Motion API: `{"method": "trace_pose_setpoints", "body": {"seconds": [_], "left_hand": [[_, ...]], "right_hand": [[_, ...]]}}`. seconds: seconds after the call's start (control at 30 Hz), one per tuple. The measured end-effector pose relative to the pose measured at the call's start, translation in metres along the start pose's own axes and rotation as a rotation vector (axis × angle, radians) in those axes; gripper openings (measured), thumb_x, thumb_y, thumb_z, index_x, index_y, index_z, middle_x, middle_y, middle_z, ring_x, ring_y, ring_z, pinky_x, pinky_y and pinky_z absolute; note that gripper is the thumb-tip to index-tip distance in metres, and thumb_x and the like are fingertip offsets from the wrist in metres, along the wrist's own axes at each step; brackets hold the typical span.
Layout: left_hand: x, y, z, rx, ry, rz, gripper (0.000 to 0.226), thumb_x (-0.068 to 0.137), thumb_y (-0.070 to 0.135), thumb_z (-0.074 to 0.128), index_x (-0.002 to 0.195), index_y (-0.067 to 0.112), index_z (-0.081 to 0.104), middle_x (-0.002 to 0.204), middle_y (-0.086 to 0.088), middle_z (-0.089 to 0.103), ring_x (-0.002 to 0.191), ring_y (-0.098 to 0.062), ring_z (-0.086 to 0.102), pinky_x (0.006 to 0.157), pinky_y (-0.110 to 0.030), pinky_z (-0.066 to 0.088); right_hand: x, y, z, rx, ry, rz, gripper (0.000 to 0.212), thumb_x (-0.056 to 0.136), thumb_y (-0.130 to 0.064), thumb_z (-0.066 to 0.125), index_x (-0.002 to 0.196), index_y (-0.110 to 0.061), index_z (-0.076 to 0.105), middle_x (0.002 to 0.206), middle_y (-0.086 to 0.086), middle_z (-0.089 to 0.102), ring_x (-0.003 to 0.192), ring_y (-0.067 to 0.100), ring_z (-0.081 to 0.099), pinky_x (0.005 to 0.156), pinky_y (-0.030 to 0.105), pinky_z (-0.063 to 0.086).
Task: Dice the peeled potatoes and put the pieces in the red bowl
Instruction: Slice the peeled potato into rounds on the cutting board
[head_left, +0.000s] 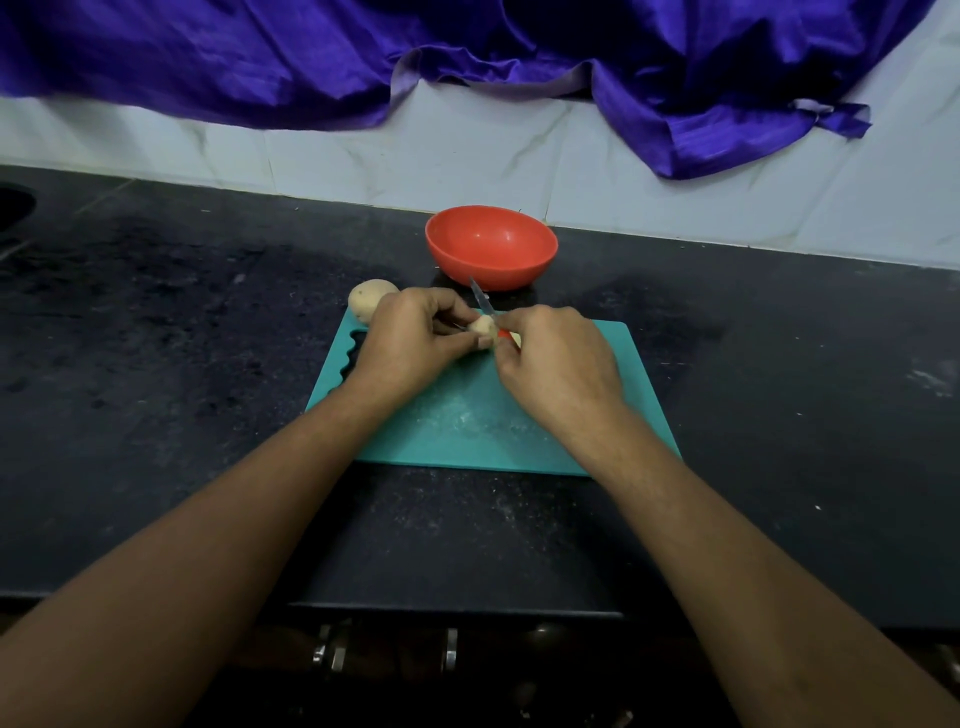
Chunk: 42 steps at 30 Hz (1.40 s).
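left hand (415, 340) gripping potato piece (482, 326), right hand (558, 358) gripping knife (481, 300)

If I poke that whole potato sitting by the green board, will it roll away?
Probably a little. The whole potato looks rounded and smooth, lying loose on the flat black counter, so it may wobble or roll. The cutting board edge beside it might stop it.

I see a red bowl (491, 247), a teal board (467, 410), a pale tan potato (370, 299), a shiny purple cloth (467, 47) up top, and a speckled black counter (182, 338).
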<state>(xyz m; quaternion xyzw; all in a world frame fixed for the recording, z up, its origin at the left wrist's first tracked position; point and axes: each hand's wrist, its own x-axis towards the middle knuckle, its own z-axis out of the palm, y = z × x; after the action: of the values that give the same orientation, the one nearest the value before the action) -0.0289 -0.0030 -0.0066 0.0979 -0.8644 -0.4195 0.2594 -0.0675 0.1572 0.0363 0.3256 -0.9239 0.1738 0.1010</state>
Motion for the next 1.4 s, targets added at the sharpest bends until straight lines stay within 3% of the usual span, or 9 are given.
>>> {"method": "trace_pose_setpoints", "body": {"seconds": [0.17, 0.3, 0.4, 0.57, 0.83, 0.97, 1.13, 1.27, 1.4], "left_hand": [[0.0, 0.002, 0.0, -0.035, -0.002, -0.005, 0.018, 0.079, 0.022, 0.088, 0.094, 0.018, 0.08, 0.087, 0.012, 0.076, 0.078, 0.003, 0.07, 0.07, -0.008, 0.051], [0.0, 0.003, 0.0, -0.031, 0.003, -0.011, 0.016, 0.08, 0.021, 0.088, 0.094, 0.018, 0.079, 0.086, 0.013, 0.076, 0.076, 0.004, 0.07, 0.07, -0.008, 0.052], [0.0, 0.002, 0.0, -0.026, -0.004, -0.011, 0.016, 0.08, 0.021, 0.087, 0.093, 0.019, 0.078, 0.087, 0.013, 0.076, 0.076, 0.003, 0.07, 0.07, -0.009, 0.053], [0.002, 0.0, 0.001, -0.037, 0.019, -0.047, 0.016, 0.081, 0.021, 0.087, 0.094, 0.019, 0.078, 0.087, 0.011, 0.076, 0.076, 0.001, 0.071, 0.072, -0.013, 0.055], [0.001, 0.001, 0.0, -0.057, 0.004, -0.058, 0.016, 0.081, 0.021, 0.087, 0.094, 0.02, 0.078, 0.088, 0.01, 0.077, 0.077, -0.001, 0.072, 0.073, -0.015, 0.056], [-0.001, 0.002, -0.001, -0.071, 0.003, -0.067, 0.015, 0.081, 0.022, 0.087, 0.09, 0.024, 0.076, 0.085, 0.012, 0.076, 0.074, 0.001, 0.07, 0.068, -0.01, 0.053], [0.0, 0.002, -0.001, -0.071, -0.003, -0.068, 0.016, 0.082, 0.02, 0.087, 0.093, 0.022, 0.076, 0.089, 0.01, 0.077, 0.078, -0.001, 0.072, 0.073, -0.014, 0.057], [-0.002, 0.005, -0.001, -0.092, -0.01, -0.066, 0.017, 0.081, 0.02, 0.087, 0.094, 0.02, 0.077, 0.086, 0.011, 0.077, 0.077, -0.001, 0.073, 0.071, -0.012, 0.055], [-0.004, 0.007, -0.002, -0.093, -0.007, -0.057, 0.017, 0.08, 0.024, 0.088, 0.093, 0.021, 0.078, 0.08, 0.011, 0.076, 0.074, 0.002, 0.072, 0.065, -0.009, 0.052]], "right_hand": [[-0.012, 0.005, 0.009, -0.056, 0.012, 0.007, 0.026, 0.101, -0.031, 0.051, 0.117, -0.026, 0.071, 0.095, 0.003, 0.069, 0.089, 0.026, 0.064, 0.064, 0.033, 0.04], [-0.009, 0.004, 0.011, -0.063, 0.015, -0.003, 0.028, 0.101, -0.03, 0.052, 0.121, -0.025, 0.071, 0.096, 0.003, 0.07, 0.089, 0.025, 0.064, 0.065, 0.036, 0.048], [-0.011, 0.002, 0.013, -0.07, 0.009, -0.013, 0.028, 0.102, -0.027, 0.05, 0.122, -0.024, 0.07, 0.098, 0.005, 0.068, 0.091, 0.026, 0.063, 0.065, 0.034, 0.038], [-0.023, 0.003, 0.016, -0.103, -0.038, 0.006, 0.022, 0.101, -0.025, 0.05, 0.11, -0.023, 0.07, 0.078, -0.002, 0.053, 0.071, 0.021, 0.048, 0.062, 0.032, 0.035], [-0.016, 0.012, 0.012, -0.039, -0.082, -0.004, 0.027, 0.101, -0.03, 0.05, 0.119, -0.029, 0.071, 0.099, 0.003, 0.068, 0.092, 0.027, 0.062, 0.067, 0.033, 0.04], [-0.019, 0.028, 0.012, 0.151, -0.051, 0.095, 0.033, 0.099, -0.031, 0.056, 0.129, -0.035, 0.069, 0.073, -0.007, 0.059, 0.077, 0.022, 0.06, 0.065, 0.034, 0.046], [-0.018, 0.043, -0.001, 0.256, 0.067, 0.124, 0.026, 0.099, -0.034, 0.06, 0.121, -0.034, 0.073, 0.054, -0.009, 0.054, 0.053, 0.012, 0.053, 0.056, 0.034, 0.048], [-0.015, 0.035, -0.01, 0.258, 0.101, 0.083, 0.028, 0.101, -0.037, 0.058, 0.127, -0.036, 0.069, 0.077, -0.011, 0.069, 0.07, 0.011, 0.064, 0.065, 0.038, 0.057], [-0.016, 0.022, -0.008, 0.199, 0.086, 0.043, 0.03, 0.101, -0.036, 0.054, 0.127, -0.035, 0.069, 0.074, -0.01, 0.062, 0.074, 0.018, 0.063, 0.063, 0.035, 0.052]]}}
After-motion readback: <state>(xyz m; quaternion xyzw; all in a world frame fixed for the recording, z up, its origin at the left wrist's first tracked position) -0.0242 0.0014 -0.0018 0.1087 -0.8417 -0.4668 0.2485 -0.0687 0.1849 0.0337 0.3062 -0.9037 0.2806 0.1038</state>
